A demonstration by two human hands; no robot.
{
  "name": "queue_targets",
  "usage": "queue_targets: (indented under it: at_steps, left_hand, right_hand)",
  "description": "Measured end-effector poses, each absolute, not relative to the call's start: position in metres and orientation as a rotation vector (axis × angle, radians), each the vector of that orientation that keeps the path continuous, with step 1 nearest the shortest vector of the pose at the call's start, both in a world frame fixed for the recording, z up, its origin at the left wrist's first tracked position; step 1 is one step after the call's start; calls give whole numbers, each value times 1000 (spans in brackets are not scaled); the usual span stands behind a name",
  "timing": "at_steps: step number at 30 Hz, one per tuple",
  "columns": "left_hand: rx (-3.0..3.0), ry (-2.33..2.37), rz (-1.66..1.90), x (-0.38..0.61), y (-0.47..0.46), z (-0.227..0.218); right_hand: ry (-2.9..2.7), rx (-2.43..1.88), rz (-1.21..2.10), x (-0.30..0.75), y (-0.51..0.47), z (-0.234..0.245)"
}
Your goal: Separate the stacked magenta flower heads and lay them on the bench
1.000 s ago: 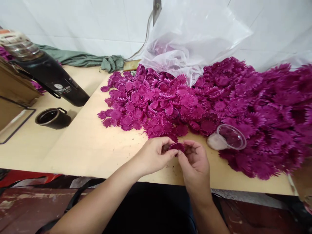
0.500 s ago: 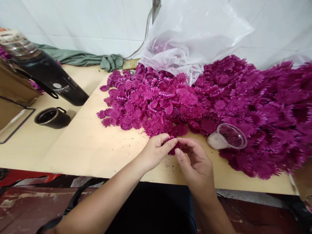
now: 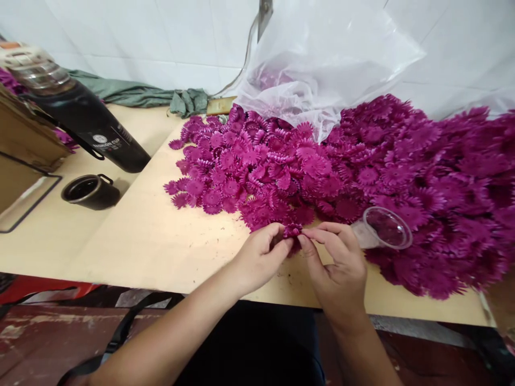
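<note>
When reading clock positions in the head view, take the magenta flower (image 3: 292,230) as centre, held over the table (image 3: 140,246) at the near edge of the pile of similar flowers (image 3: 322,166). Find the left hand (image 3: 259,254) at 8 o'clock, with thumb and index finger closed on the flower; unable to tell the state of the hidden remaining fingers. Find the right hand (image 3: 341,268) at 4 o'clock, with thumb and index fingertips pinching the flower's edge at 3 o'clock. Trace the pile from nearly 10 o'clock, through 12, to almost 4. Locate the clear plastic cup (image 3: 369,236) at 3 o'clock, tilted, at the pile's edge, near the right hand. Note the plastic bag (image 3: 317,69) at 12 o'clock, lying partly on the pile; the black mug (image 3: 94,195) at 9 o'clock; and the black bottle (image 3: 94,119) at 10 o'clock
</note>
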State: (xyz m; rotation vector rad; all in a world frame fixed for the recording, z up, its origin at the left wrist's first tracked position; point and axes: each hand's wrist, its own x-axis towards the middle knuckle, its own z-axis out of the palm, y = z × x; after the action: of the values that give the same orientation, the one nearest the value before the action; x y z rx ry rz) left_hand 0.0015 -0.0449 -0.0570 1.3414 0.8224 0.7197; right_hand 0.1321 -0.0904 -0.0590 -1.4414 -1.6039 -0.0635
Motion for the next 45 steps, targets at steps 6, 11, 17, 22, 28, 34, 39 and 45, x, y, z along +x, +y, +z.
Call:
queue_targets:
  at_steps: [6, 11, 17, 22, 28, 34, 39, 45]
  left_hand:
    - [1332, 884, 777, 2, -46, -59]
    - [1394, 946, 757, -1, -43, -61]
    - [1451, 984, 753, -6, -41, -61]
    - [1527, 949, 727, -10, -42, -59]
    - [1591, 986, 709, -11, -43, -46]
    - [1691, 944, 776, -14, -42, -31]
    - [1583, 1125, 890, -38, -35, -37]
    - [1538, 986, 880, -40, -39, -35]
  right_hand:
    - [-1588, -1394, 4, 128, -88, -57]
    - [-1712, -1398, 37, 127, -90, -55]
    - [-1831, -1356, -20, 127, -89, -56]
    - [-1755, -1352, 65, 128, -86, -54]
    - [-1519, -1398, 216, 131, -88, -49]
    - [-1139, -1334, 276, 130, -90, -42]
    - [-746, -1114, 216, 139, -91, -11]
    - [-1119, -1414, 412, 138, -92, -25]
